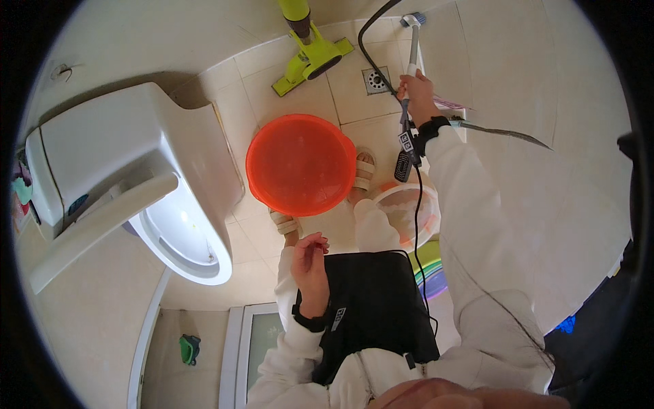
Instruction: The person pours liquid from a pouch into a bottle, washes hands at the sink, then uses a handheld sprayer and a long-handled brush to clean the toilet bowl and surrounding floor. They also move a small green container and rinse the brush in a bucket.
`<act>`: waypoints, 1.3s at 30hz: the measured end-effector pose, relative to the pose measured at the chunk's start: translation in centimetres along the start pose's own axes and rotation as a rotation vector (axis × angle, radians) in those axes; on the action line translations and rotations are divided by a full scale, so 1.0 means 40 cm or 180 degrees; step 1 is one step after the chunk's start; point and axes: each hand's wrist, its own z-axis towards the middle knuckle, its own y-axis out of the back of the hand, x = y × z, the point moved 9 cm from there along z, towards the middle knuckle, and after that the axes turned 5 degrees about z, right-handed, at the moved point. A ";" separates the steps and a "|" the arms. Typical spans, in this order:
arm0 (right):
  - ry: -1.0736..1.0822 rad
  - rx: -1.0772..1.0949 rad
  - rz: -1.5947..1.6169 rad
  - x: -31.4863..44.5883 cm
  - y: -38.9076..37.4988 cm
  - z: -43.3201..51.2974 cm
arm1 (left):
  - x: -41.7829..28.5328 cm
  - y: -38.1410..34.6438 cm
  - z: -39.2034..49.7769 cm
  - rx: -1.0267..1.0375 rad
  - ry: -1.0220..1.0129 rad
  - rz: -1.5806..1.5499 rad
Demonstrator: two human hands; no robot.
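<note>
My right hand (419, 97) is wrapped around the white and grey handle of a cleaning brush (414, 46). The handle points away from me, and its bluish bristle head (414, 20) is at the far wall's foot. My left hand (311, 263) hovers above a black bag or cloth (370, 296) on my lap, fingers loosely curled and nothing seen in them. Beyond it, a round orange-red plastic basin (301, 163) covers part of the floor between my sandalled feet. Black bands with printed tags circle both wrists.
At left, a white toilet (179, 250) has its lid and seat raised. A lime-green floor mop head (314, 59) leans by the far wall, near a square floor drain (376, 80). A dark hose (364, 41) and a translucent basket (409, 209) are at right.
</note>
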 end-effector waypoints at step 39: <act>0.1580 0.0104 -0.4307 -0.165 0.306 -0.171 | 0.017 0.064 -0.036 -0.0051 -0.0047 -0.0304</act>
